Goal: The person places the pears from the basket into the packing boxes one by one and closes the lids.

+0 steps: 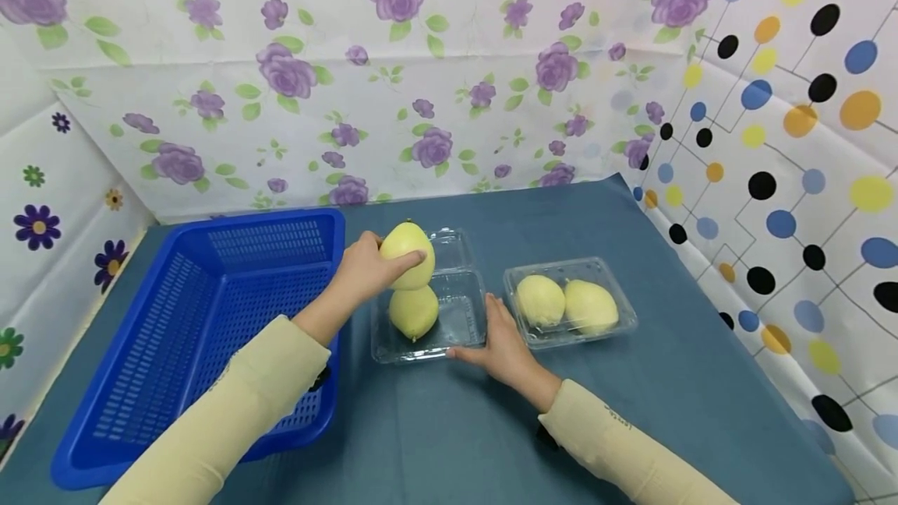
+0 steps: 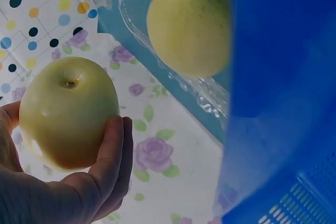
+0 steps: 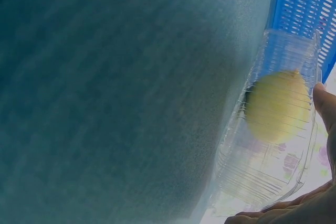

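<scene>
My left hand [image 1: 370, 267] grips a yellow pear [image 1: 408, 248] with thumb and fingers, above the left part of an open clear plastic container [image 1: 463, 318]. Another pear [image 1: 414, 314] sits inside that container, on its left side. In the left wrist view the held pear [image 2: 68, 114] shows the hollow at one end, apart from the pear in the container [image 2: 191, 24]. My right hand [image 1: 501, 345] holds the container by its near right corner, thumb at the front wall and fingers along the right side. The right wrist view shows the thumb [image 3: 323, 103] at the rim.
A blue slotted basket [image 1: 189, 341] stands on the left, beneath my left forearm. To the right lies a second clear container [image 1: 624, 318] with two pears [image 1: 591, 306] in it. Patterned sheets [image 1: 316, 131] rise behind and beside the blue-green tabletop [image 1: 673, 380].
</scene>
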Demonstrator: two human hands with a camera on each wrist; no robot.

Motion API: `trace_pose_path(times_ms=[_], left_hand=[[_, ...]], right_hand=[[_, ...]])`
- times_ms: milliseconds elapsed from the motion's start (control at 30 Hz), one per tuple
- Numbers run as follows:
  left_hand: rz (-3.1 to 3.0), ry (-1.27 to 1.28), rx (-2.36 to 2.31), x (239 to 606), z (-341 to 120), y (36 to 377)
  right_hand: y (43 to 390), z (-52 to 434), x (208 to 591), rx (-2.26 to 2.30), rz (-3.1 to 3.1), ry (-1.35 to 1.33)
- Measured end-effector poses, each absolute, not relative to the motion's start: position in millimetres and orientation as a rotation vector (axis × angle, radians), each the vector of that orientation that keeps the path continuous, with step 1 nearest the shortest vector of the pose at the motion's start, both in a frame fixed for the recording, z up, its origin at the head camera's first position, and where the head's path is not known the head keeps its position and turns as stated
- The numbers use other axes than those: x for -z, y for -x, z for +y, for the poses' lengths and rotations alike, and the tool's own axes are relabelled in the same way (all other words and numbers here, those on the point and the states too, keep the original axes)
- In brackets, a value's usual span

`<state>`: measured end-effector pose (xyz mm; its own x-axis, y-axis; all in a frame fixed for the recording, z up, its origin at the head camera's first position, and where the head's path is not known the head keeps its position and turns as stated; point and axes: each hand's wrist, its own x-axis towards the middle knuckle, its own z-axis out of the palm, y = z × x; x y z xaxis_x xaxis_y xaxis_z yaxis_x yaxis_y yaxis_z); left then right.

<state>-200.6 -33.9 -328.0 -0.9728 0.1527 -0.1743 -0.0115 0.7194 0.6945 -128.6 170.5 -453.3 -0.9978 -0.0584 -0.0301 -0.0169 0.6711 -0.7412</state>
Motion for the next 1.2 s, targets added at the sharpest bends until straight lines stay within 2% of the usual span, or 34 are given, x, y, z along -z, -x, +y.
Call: trace_pose_path(times_ms=[700,1200], left_hand=[[2.629,-0.114,-0.972,342.2,9.2,192.5],[2.647,-0.167,-0.789,355.5,19.8,188.5]], right_hand=[[128.1,171.1,450.5,1.267,2.808,0.09],[128.4,171.6,451.3,1.277,2.804,0.092]])
